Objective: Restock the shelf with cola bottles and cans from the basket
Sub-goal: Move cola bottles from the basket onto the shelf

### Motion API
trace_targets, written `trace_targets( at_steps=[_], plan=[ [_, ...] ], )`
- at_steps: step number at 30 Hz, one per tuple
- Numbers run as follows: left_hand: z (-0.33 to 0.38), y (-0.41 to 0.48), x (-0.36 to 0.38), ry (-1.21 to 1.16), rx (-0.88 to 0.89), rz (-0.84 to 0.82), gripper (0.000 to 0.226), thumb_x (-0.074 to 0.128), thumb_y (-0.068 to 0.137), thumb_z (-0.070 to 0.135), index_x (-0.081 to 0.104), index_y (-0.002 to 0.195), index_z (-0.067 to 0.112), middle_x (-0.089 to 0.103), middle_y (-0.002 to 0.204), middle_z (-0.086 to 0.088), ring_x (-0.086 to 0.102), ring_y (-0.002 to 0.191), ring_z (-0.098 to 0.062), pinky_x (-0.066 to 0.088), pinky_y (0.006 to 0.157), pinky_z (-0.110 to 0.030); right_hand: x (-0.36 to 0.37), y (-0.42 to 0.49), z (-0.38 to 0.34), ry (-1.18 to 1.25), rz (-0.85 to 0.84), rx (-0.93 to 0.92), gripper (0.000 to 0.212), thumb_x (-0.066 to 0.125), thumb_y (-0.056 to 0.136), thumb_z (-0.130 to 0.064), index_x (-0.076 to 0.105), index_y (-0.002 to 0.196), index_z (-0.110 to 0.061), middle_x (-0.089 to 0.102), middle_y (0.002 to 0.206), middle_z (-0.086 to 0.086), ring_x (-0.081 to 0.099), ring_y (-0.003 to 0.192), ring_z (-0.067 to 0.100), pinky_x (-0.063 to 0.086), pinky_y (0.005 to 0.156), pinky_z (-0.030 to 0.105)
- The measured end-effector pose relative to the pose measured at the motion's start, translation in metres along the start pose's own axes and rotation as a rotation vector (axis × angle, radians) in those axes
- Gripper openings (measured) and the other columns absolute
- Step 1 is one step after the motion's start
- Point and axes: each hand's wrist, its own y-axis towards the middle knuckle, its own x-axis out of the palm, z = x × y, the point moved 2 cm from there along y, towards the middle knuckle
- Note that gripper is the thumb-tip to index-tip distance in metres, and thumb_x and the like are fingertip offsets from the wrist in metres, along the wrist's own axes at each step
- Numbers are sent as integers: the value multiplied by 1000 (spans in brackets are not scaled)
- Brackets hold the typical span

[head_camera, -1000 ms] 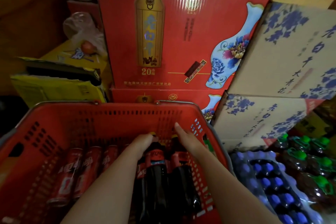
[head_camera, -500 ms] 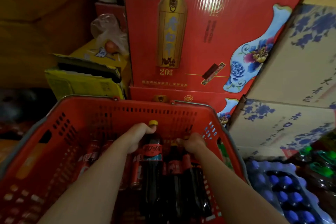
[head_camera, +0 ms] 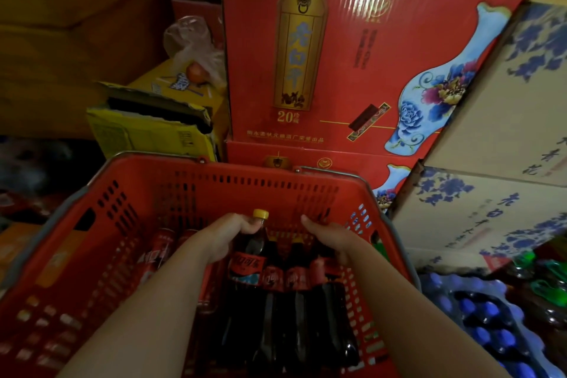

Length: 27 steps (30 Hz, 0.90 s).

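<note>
Before the stacked red cartons (head_camera: 352,55), the red basket (head_camera: 214,181) held cola bottles (head_camera: 294,282) right of centre and cans (head_camera: 156,252) to their left. The left grip (head_camera: 224,239) curled round the neck of the yellow-capped bottle (head_camera: 247,265). The right grip (head_camera: 331,239) covered another bottle's top, its hold hidden.

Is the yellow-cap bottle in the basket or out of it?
In. The yellow-cap bottle sits inside the red basket beside other cola bottles, its neck gripped by the left hand.
</note>
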Motion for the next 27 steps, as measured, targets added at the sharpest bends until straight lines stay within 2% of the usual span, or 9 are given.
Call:
trace_targets(
  at_steps=[5,9,12,15,17,18,21,24,27],
  plan=[
    [-2,6,4,3,17,-24,13,62,88,15,68,99,15,56,131,-10,38,133,-26,24,105,-40,1,5,8,60,-21,7,55,66,89,-40,55,132,-7,59,131,4,53,123,25,41,107,41],
    [-1,3,3,6,19,-38,17,61,88,15,70,102,10,62,121,-10,47,121,-24,29,94,-35,10,3,16,15,-61,-30,52,58,94,-41,52,135,-11,55,135,4,50,126,24,39,102,33],
    [-2,1,1,9,22,-15,16,64,86,16,71,100,12,62,123,-9,47,123,-24,29,106,-42,4,-1,15,45,-117,-8,44,58,95,-36,53,132,-13,57,132,4,51,120,22,41,98,34],
    [-1,-1,-2,-2,59,5,11,65,85,19,73,92,15,66,118,-9,50,120,-24,31,104,-42,-3,-8,12,66,-140,-10,21,61,94,-27,63,109,-12,69,105,1,58,105,21,46,88,32],
    [3,-3,-3,19,97,23,13,67,84,23,75,93,16,66,119,-8,49,123,-25,29,110,-45,-6,-16,6,102,-149,-41,10,64,93,-22,66,91,-12,70,79,-2,62,82,16,51,69,24],
    [6,-8,-2,25,116,38,18,70,83,24,75,97,15,66,119,-9,49,123,-25,28,111,-45,-8,-21,2,116,-133,-60,11,65,92,-20,67,87,-10,70,77,1,62,75,14,51,62,22],
    [17,-19,-2,21,174,66,30,74,76,30,74,101,14,67,118,-9,51,123,-27,28,112,-49,-16,-29,-11,148,-65,-157,18,70,87,-20,71,97,-6,72,95,9,66,86,18,52,69,25],
    [31,-37,2,-20,239,77,14,72,79,27,79,86,17,72,106,-10,59,113,-32,37,106,-52,-23,-38,-32,238,-41,-250,24,72,86,-22,71,102,-5,73,96,5,67,92,19,50,77,28],
    [47,-55,2,-107,334,128,15,67,85,21,78,76,16,75,91,-7,64,103,-31,45,98,-46,-23,-44,-59,352,-61,-337,27,72,85,-26,72,102,-4,74,97,8,69,91,22,53,79,30]
  ],
)
